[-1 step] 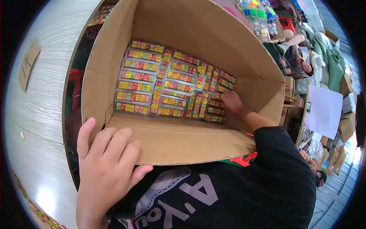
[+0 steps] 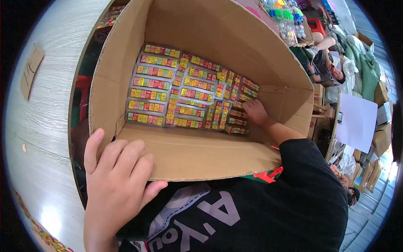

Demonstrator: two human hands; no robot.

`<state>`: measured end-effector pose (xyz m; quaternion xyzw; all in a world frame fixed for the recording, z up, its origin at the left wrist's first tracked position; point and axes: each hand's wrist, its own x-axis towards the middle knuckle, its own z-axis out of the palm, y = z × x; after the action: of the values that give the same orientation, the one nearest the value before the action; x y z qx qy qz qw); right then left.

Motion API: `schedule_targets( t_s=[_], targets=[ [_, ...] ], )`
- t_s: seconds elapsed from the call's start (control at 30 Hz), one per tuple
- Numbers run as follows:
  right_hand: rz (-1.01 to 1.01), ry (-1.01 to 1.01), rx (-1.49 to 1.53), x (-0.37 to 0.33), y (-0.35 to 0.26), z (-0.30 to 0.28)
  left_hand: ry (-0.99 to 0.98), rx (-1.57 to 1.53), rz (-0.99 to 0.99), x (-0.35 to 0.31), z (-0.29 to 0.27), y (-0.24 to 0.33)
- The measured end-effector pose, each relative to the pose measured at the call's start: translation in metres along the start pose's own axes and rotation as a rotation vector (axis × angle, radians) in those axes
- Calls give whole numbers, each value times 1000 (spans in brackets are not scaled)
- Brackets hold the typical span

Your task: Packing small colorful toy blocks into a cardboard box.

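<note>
A large open cardboard box [image 2: 210,157] stands before me. Its bottom is covered with rows of small red, yellow and green boxes [image 2: 151,83], grouped in clear packs. My left hand [image 2: 117,176] hooks its bent fingers over the near left corner of the cardboard rim, the thumb outside and the little finger raised. Deep inside at the right end, my right hand [image 2: 256,112] has its closed fingers on a row of small boxes [image 2: 237,113]. Its fingertips are partly hidden there. Some packs at that end lie crosswise to those at the left.
A pale tabletop [image 2: 46,126] lies left, with a cardboard scrap [image 2: 32,71] on it. Clear bottles with coloured caps [image 2: 285,19] stand beyond the box. At the right are a seated person [image 2: 329,69], a white sheet [image 2: 356,122], sacks and cartons. Red plastic [image 2: 268,175] touches the near side.
</note>
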<state>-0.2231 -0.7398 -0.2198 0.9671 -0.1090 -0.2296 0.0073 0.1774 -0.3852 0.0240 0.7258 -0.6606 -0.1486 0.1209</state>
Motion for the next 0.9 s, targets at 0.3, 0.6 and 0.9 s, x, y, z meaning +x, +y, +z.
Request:
schedule_targets(
  t_s=[0.3,0.6,0.9],
  targets=[
    [127,-229,281,0,-20,-29,134,-173,131,-3,8,-12],
    [-53,551,-4,49,8,-109,537,-55,224,-38,-2,-10],
    [-529,1323,-44,141,-143,-418,1241,-201,-913,-305,-70,-136]
  ],
)
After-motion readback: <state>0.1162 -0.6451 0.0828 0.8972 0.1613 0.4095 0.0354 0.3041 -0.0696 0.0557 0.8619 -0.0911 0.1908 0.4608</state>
